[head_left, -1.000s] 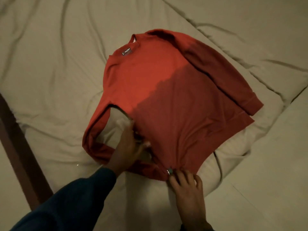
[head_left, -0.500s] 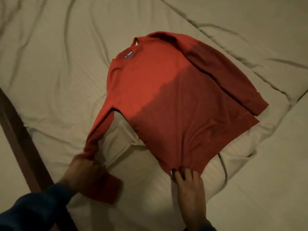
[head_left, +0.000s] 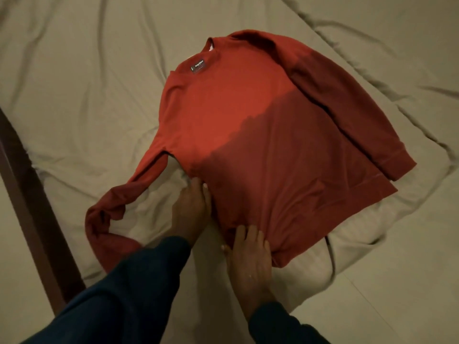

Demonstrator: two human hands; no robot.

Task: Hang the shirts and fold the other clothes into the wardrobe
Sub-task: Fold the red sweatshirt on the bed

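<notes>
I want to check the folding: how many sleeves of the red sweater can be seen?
2. One sleeve lies along the sweater's right side; the other sleeve trails toward the bed edge, left of the left hand.

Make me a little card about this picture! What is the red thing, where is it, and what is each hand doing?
clothing: red sweater, long sleeves, lying flat
label: small dark tag at the neck
surface: beige sheet, wrinkled
left hand: fingers straight, touching the sweater's side edge
right hand: fingers resting on the bottom hem
near sleeve: stretched out toward the bed's edge, cuff end bunched
far sleeve: lying along the sweater's other side
folded yet: no
</notes>
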